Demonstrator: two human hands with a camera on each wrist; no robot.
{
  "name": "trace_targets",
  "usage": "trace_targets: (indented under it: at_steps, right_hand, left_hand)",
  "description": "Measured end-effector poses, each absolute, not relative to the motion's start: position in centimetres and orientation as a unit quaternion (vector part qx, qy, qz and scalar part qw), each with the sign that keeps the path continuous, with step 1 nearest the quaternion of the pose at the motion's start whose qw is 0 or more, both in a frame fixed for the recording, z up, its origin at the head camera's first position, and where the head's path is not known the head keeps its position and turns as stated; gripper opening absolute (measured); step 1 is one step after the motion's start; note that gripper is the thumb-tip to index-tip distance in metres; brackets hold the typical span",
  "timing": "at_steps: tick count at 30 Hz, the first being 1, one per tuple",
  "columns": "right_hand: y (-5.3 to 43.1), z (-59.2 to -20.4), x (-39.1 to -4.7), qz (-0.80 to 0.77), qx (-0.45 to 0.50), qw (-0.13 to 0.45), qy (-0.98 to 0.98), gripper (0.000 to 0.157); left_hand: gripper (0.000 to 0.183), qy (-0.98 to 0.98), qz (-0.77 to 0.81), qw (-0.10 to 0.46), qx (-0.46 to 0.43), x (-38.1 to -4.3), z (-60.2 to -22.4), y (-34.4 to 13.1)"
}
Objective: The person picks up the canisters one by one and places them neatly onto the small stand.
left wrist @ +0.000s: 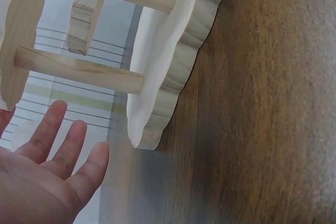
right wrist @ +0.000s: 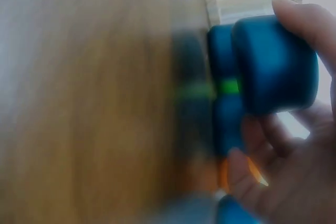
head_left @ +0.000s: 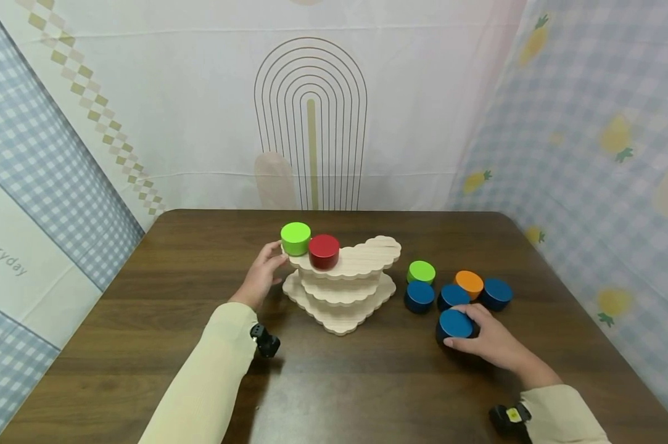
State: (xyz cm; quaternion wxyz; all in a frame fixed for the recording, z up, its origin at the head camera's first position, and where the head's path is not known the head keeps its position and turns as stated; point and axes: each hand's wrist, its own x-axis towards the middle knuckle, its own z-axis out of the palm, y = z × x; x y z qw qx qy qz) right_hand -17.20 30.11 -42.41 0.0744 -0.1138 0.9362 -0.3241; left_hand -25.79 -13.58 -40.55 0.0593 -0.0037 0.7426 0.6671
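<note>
A pale wooden stand [head_left: 340, 317] with scalloped tiers joined by dowels is at the middle of the table. On its top tier sit a light green cylinder [head_left: 296, 239] and, beside it, a red cylinder [head_left: 324, 253]. My left hand [head_left: 260, 274] is at the stand's left end, by the top tier, its fingers extended in the left wrist view; whether a fingertip touches the wood is unclear. At the right, my right hand [head_left: 491, 338] grips a blue cylinder [right wrist: 278, 64] between thumb and fingers. The right wrist view shows it raised off the table.
Near the right hand stand another light green cylinder [head_left: 421, 272], an orange cylinder [head_left: 469, 284] and several blue cylinders [head_left: 419, 296]. The brown wooden table [head_left: 334, 394] ends at a patterned cloth [head_left: 411, 123] at the back.
</note>
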Motion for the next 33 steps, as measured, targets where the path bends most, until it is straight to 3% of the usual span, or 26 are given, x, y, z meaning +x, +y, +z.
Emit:
trace_targets:
  at_steps: [11,33]
  right_hand:
    - [27.3,-40.7,-17.7,-0.331,-0.142,0.001,0.933,0.064]
    - [20.0,-36.9,-20.4,-0.386,-0.178,-0.029,0.905,0.062]
  left_hand:
    - [0.052,0.75,0.66,0.047,-0.008,-25.9,-40.8,-13.4]
    - [0.051,0.74,0.671,0.036,-0.014,-25.7,-40.8,-13.0]
